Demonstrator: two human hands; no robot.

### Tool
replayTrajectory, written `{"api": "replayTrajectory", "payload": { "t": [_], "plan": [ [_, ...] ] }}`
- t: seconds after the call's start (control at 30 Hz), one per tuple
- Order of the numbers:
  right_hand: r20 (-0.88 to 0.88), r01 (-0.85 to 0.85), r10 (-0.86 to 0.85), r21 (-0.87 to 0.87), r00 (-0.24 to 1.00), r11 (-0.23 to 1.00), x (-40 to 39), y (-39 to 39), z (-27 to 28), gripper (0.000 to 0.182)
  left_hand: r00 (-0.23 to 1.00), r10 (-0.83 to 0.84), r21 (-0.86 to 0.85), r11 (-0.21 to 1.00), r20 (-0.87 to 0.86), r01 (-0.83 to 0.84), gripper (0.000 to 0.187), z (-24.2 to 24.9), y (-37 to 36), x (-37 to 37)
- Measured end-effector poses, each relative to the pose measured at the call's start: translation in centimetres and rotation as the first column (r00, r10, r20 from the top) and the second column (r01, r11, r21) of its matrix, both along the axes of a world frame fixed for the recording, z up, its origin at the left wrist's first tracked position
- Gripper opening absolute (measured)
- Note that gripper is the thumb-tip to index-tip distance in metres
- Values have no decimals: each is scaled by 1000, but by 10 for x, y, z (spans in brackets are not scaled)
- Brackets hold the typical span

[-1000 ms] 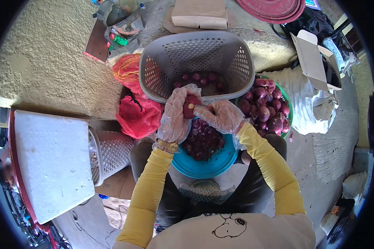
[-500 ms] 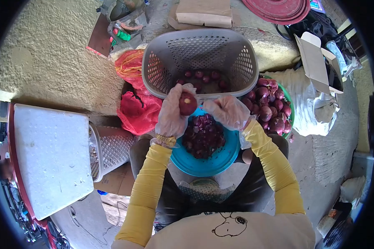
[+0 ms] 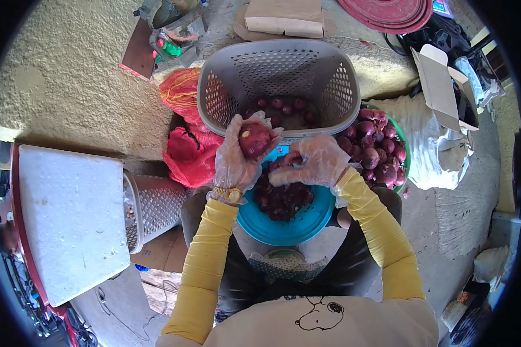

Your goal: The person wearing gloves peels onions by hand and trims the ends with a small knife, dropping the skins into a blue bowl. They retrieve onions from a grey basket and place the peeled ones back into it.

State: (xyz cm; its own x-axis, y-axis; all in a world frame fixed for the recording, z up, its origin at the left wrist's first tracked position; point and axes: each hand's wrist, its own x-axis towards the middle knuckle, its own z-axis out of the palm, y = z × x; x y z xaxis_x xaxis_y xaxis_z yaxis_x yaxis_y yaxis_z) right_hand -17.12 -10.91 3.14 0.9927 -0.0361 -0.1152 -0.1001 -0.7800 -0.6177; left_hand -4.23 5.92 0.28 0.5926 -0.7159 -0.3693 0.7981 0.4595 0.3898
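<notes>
A red onion (image 3: 255, 141) with a pale cut end sits in my left hand (image 3: 237, 153), which wears a clear plastic glove and has its fingers curled round it. My right hand (image 3: 315, 162), gloved the same way, is over a blue basin (image 3: 286, 232) with its fingers bent; what it holds, if anything, is too small to make out. Dark onion skins and scraps (image 3: 283, 202) lie in the basin. Behind the hands, a grey-brown perforated basket (image 3: 278, 49) has several onions on its bottom. More onions (image 3: 379, 153) fill a green-rimmed container at the right.
Left of the basket lies a red mesh bag (image 3: 194, 159). A white foam lid (image 3: 72, 217) and a second perforated basket (image 3: 159, 208) are at the left. White sacking (image 3: 431, 144) and an open cardboard box (image 3: 437, 87) are at the right. A person's head shows at the far left edge.
The onion in my left hand has turned, and its cut end now faces left. My right hand has moved down and left over the basin, with its fingers pointing left.
</notes>
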Motion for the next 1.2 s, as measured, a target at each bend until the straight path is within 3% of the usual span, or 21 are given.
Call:
{"api": "replayTrajectory", "payload": {
  "t": [0.07, 0.1, 0.13, 0.17, 0.2, 0.23, 0.27, 0.37, 0.43, 0.53, 0.6, 0.67, 0.8, 0.87, 1.0, 1.03, 1.07, 1.1, 1.13, 1.17, 1.2],
  "plan": [
    [17, 75, -75, -12, 997, 997, 1, 1, 1, 68, 998, -25, -4, 1000, 52, 26, 47, -9, -2, -1],
    [86, 126, -135, 105, 987, 986, 1, 3, 4, 69, 998, -27, -4, 1000, 52, 27, 47, -7, -2, -8],
    [148, 165, -201, 224, 968, 961, 1, 3, 5, 71, 909, -18, 57, 998, 416, -7, 46, -2, 0, -18],
    [149, 166, -202, 224, 968, 960, 1, 2, 2, 71, 691, -31, 101, 993, 722, -61, 46, 0, 0, -24],
    [120, 183, -205, 173, 971, 968, 1, 1, -3, 72, 690, -33, 101, 993, 723, -58, 46, -1, -2, -22],
    [89, 197, -209, 121, 974, 973, 1, 1, -5, 73, 877, -66, 90, 996, 476, 26, 44, -2, -5, -18],
    [88, 199, -210, 121, 974, 973, 1, 0, -6, 73, 976, -111, 55, 993, 185, 103, 43, -3, -7, -16],
    [66, 202, -210, 99, 976, 974, 2, 1, -4, 73, 988, -147, 37, 989, 41, 145, 41, -3, -6, -13],
    [145, 187, -204, 121, 968, 975, 1, 3, 0, 61, 983, -159, 50, 987, 97, 155, 42, -8, -4, -13],
    [123, 161, -176, 119, 977, 980, 3, 0, -9, 75, 983, -129, 91, 989, 128, 118, 40, 3, -8, -19],
    [142, 159, -180, 147, 973, 976, 3, 2, -8, 67, 991, -86, 120, 990, 104, 73, 40, 12, -10, -25],
    [161, 155, -184, 174, 970, 972, 2, 3, -8, 60, 922, -32, 111, 994, 386, -12, 41, 13, -7, -33],
    [166, 151, -183, 188, 969, 970, 1, 2, -8, 63, 921, 17, 91, 994, 388, -56, 43, 8, -11, -31],
    [117, 161, -181, 161, 976, 974, 0, 2, -8, 70, 993, -118, -28, 993, -30, 117, 46, -8, -8, -15],
    [120, 154, -164, 86, 979, 984, 1, 2, -22, 65, 993, -119, -12, 993, -24, 119, 47, -24, -8, -16],
    [82, 150, -153, 47, 985, 988, 2, 2, -24, 67, 939, -94, 185, 982, 330, 34, 47, -39, -11, -18],
    [83, 149, -152, 47, 985, 988, 2, 2, -22, 67, 758, -131, 333, 935, 639, -119, 46, -54, -10, -18],
    [89, 128, -127, -10, 988, 992, 1, 2, -18, 70, 757, -130, 332, 935, 641, -120, 46, -43, -9, -16],
    [92, 107, -101, -67, 991, 992, 1, 3, -16, 74, 928, -122, 186, 981, 351, 59, 47, -21, -6, -14],
    [91, 107, -101, -67, 991, 992, 0, 3, -19, 74, 984, -175, -20, 984, 22, 175, 47, -5, -5, -14],
    [47, 54, -50, -85, 998, 995, 0, 2, -22, 74, 984, -174, -22, 984, 23, 174, 47, 0, -7, -15]
  ]
}}
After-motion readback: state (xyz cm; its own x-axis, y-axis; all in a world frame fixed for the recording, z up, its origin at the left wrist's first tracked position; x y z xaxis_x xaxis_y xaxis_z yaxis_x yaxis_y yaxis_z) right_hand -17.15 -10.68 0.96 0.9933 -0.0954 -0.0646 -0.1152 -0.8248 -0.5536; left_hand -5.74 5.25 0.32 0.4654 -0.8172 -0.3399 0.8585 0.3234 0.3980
